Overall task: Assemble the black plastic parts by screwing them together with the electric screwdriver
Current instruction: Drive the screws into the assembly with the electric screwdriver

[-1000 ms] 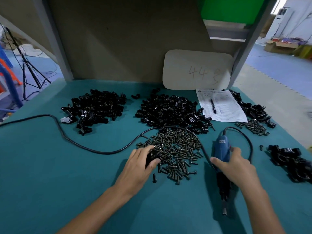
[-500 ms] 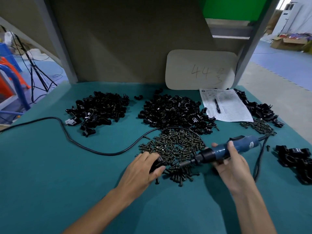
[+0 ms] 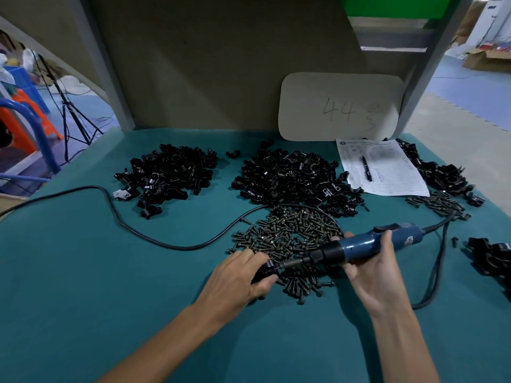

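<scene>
While the right hand wraps its fingers round the blue barrel of the corded electric screwdriver with a black nose, the tool lies almost level above the teal-covered table, its long axis running roughly along the table's near edge. Its bit end points left and dips slightly toward the near edge; its cord end points at the right edge. The bit reaches a small black plastic part, which the left hand pinches between thumb and curled fingers near the middle of the table.

Most of that part is covered by the fingers, so its shape cannot be told. The spot where bit meets part is dark and blurred, and whether a screw sits on the bit cannot be made out.

Both hands work over the near side of a loose heap of dark metal screws. Beyond it, toward the far edge, lie two piles of black plastic clamps, one left and one central. A further black heap at the right edge is cut off by the picture's border. The black power cable snakes across the table and leaves it at the left edge. A printed white paper sheet with a black pen on it lies near the far right corner; its text is too small to read.
</scene>
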